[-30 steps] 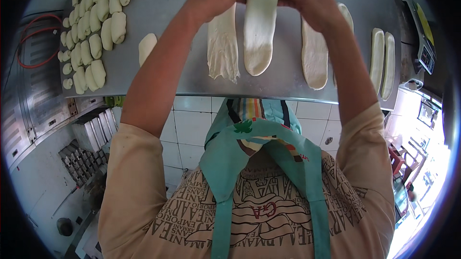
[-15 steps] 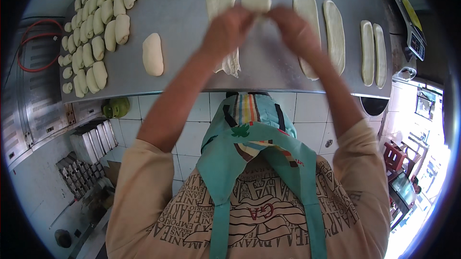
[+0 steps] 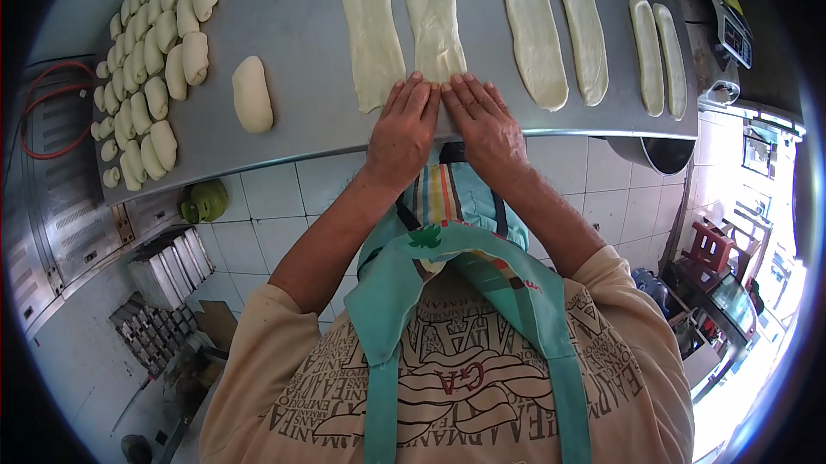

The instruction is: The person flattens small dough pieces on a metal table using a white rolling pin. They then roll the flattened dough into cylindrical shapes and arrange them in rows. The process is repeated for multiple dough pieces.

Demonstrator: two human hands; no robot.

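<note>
Flat, palm-down hands (image 3: 400,141) touch the near end of a dough strip (image 3: 433,12); dark lettering (image 3: 488,326) covers the tan shirt (image 3: 258,356).

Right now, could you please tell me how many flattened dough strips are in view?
6: one strip at the fingertips of the left hand and right hand, one strip to its left, two strips to its right, two narrow strips farther right. None seems hidden.
</note>
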